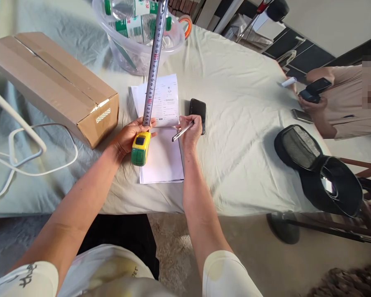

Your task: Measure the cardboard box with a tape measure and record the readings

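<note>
Yellow-and-green tape measure (140, 149), its blade (152, 74) extended across printed paper (166, 99), is grasped by the fingers of the left hand (125, 137); those of the right hand (191, 131) grip a pen (181, 133) beside a smartphone (198, 105).

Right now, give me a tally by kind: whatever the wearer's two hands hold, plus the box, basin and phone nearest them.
Yellow-and-green tape measure, in the left hand: 1
Slim silvery pen, in the right hand: 1
Brown cardboard box: 1
Clear plastic basin: 1
Black rectangular phone: 1
Total: 5
</note>
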A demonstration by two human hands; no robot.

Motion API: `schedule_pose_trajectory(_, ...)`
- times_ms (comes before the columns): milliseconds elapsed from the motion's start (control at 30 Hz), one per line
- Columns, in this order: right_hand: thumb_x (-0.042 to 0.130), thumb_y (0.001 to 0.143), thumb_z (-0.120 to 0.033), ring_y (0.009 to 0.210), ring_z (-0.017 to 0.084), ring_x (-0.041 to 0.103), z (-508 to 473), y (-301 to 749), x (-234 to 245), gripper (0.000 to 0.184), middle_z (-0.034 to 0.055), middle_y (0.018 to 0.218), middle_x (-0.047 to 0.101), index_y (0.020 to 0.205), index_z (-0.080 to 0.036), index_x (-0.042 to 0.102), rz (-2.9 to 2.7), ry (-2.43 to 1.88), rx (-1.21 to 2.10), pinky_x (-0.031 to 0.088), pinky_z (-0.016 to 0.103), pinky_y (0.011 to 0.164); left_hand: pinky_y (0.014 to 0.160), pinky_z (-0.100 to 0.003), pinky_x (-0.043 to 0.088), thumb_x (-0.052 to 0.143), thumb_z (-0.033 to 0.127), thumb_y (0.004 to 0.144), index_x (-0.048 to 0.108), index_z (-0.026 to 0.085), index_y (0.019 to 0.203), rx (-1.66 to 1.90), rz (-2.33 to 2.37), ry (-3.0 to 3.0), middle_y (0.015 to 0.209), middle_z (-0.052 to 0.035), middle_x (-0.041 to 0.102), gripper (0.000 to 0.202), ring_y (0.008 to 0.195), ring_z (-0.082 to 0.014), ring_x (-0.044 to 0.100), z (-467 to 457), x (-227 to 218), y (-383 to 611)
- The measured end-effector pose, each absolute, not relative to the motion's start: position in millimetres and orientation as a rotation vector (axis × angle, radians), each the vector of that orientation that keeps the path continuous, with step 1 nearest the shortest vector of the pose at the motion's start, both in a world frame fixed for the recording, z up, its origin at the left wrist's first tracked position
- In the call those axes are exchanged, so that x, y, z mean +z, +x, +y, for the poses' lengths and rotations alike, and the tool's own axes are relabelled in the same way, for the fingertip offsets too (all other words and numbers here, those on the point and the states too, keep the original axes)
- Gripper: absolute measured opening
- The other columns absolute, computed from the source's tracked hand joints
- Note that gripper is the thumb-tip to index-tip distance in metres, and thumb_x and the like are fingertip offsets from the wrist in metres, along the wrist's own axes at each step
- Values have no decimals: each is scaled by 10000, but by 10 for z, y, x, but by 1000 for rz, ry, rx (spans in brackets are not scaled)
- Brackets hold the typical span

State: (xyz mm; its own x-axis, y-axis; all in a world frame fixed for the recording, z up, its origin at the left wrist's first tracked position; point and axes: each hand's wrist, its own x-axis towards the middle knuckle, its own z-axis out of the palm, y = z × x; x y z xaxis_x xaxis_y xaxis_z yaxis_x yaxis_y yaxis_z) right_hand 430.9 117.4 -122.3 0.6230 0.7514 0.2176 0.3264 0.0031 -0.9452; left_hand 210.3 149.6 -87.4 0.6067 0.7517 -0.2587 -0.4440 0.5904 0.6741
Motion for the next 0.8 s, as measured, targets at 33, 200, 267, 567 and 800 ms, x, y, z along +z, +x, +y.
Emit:
schedule_pose_trajectory(33, 640, 888, -384, 635, 67, 632, 1153, 4275, -1198, 236, -48, 914, 631, 871, -261, 440, -892, -1571, 317, 548, 240, 651, 1126, -405, 515, 645, 48, 797, 749, 177, 998, 740, 589, 603, 1328, -96, 708, 260, 1394, -251, 560, 1495, -875, 2099)
schedule_pose_trajectory(200, 671, 866, -402, 730, 148, 655, 1082, 4155, -1128, 237, -29, 773, 635, 775, -273, 495, -1141, -1588, 206, 577, 326, 791, 1104, -283, 484, 647, 103, 840, 763, 223, 1053, 722, 648, 653, 1302, -43, 731, 270, 1329, -194, 609, 1476, -881, 2063)
schedule_pose_trajectory(267, 681, 855, -368, 820, 181, 667, 1076, 4143, -1129, 169, -9, 813, 684, 767, -279, 567, -1341, -1617, 252, 565, 357, 868, 1081, -280, 493, 668, 143, 852, 762, 228, 1099, 710, 651, 677, 1298, -41, 732, 278, 1295, -204, 628, 1470, -887, 2049)
schedule_pose_trajectory(567, 699, 809, -232, 984, 234, 670, 1115, 4259, -1227, 94, 7, 994, 774, 875, -296, 686, -1522, -1678, 347, 540, 409, 969, 1158, -299, 448, 661, 109, 828, 759, 200, 1079, 759, 604, 650, 1344, -48, 711, 284, 1295, -184, 630, 1470, -887, 2062)
schedule_pose_trajectory(800, 683, 822, -249, 937, 220, 654, 1123, 4228, -1230, 52, -3, 947, 761, 834, -300, 684, -1464, -1677, 379, 535, 400, 962, 1141, -494, 491, 631, 76, 825, 708, 154, 958, 756, 568, 598, 1207, -148, 759, 172, 1288, -297, 650, 1443, -811, 2079)
